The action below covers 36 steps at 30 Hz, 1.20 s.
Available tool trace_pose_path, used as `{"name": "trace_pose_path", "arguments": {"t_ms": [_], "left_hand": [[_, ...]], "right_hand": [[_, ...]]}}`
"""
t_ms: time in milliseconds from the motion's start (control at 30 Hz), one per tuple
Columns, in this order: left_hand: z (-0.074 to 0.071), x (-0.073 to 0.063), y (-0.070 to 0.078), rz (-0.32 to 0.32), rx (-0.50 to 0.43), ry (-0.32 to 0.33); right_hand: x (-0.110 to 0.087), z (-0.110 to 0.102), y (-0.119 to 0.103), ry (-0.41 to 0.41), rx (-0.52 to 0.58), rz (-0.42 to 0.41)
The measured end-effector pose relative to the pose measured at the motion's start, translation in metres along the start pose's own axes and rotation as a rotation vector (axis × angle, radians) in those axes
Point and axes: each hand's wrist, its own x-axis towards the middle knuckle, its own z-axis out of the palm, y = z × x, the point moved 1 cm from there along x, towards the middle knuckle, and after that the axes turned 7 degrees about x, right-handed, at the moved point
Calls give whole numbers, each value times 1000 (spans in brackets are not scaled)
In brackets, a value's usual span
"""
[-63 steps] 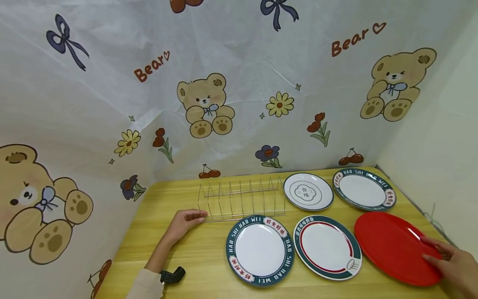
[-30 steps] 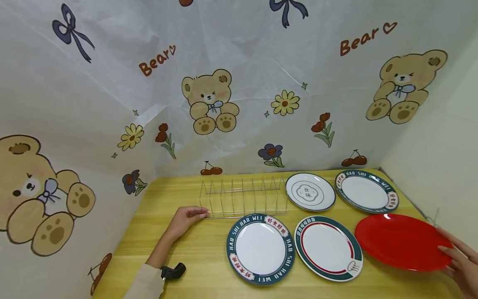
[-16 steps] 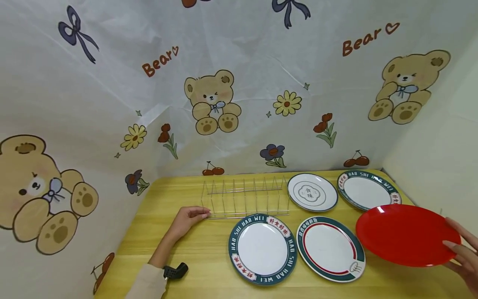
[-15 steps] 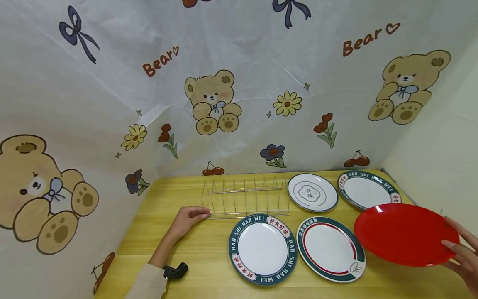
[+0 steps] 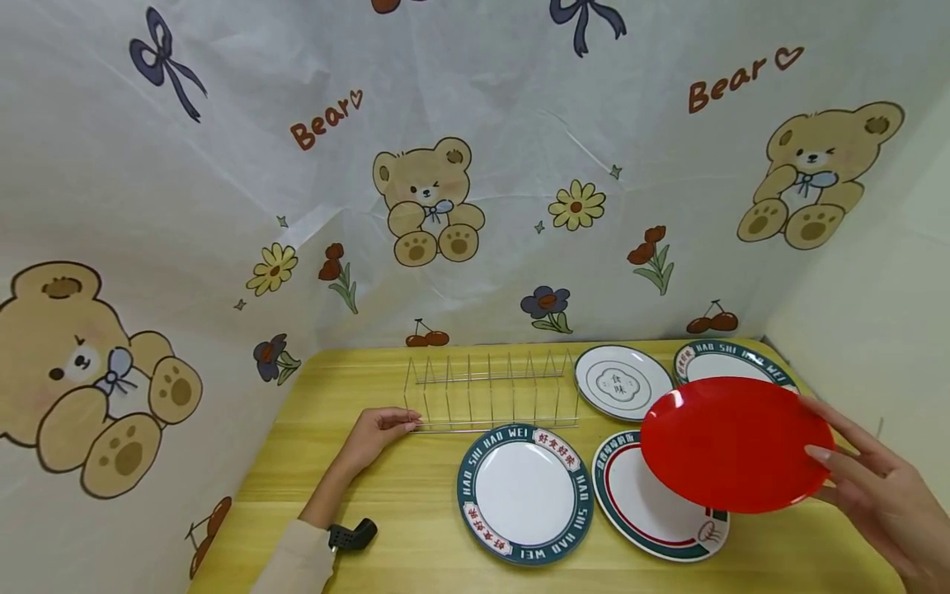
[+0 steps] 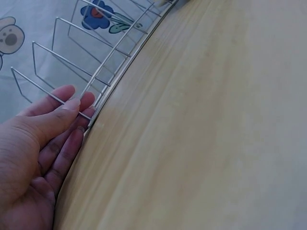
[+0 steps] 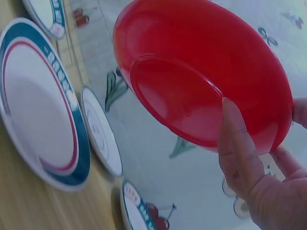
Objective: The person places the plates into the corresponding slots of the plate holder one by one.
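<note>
In the head view, a red oval plate point(image 5: 731, 445) hangs tilted in the air at the right, its rim gripped by my right hand point(image 5: 883, 487). The right wrist view shows its underside point(image 7: 172, 100), thumb on one face and fingers on the other. Beneath it, a white plate with a green rim and red ring point(image 5: 653, 503) is partly covered. My left hand point(image 5: 371, 441) pinches the front left corner of a silver wire dish rack point(image 5: 460, 431). Up close in the left wrist view, thumb and fingers point(image 6: 48, 124) close on the rack's wires point(image 6: 72, 62).
A green-rimmed plate point(image 5: 523, 495) lies before the rack. A small white plate point(image 5: 623, 381) lies right of the rack, and another green-rimmed plate point(image 5: 731, 360) sits at the back right, partly behind the red one. Patterned cloth point(image 5: 490, 289) hangs behind the wooden table point(image 5: 401, 511).
My right hand has lifted the red plate off the table, tilted it up and carried it leftward over the other plates. The left hand stays at the rack's corner.
</note>
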Motion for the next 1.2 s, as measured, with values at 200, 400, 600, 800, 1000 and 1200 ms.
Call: {"name": "trace_pose_path", "arguments": {"t_ms": [200,400,600,800,1000,1200], "left_hand": [[1,0,1,21,-2,14],[-4,-7,18,9,61,61],[-5,-7,20,-14,42,90],[-5,-1,2,-28,4,107],[-3,1,-5,-5,-32,106],[-3,0,-5,11,-46,108]], "right_hand": [[16,35,-5,-98,-10,6],[34,76,-8,-203,-44,24],[50,116,-12,-213,-62,37],[63,154,-11,-195,-173,34],[79,185,-3,-181,-242,49],[101,210,4,-158,-297,70]]}}
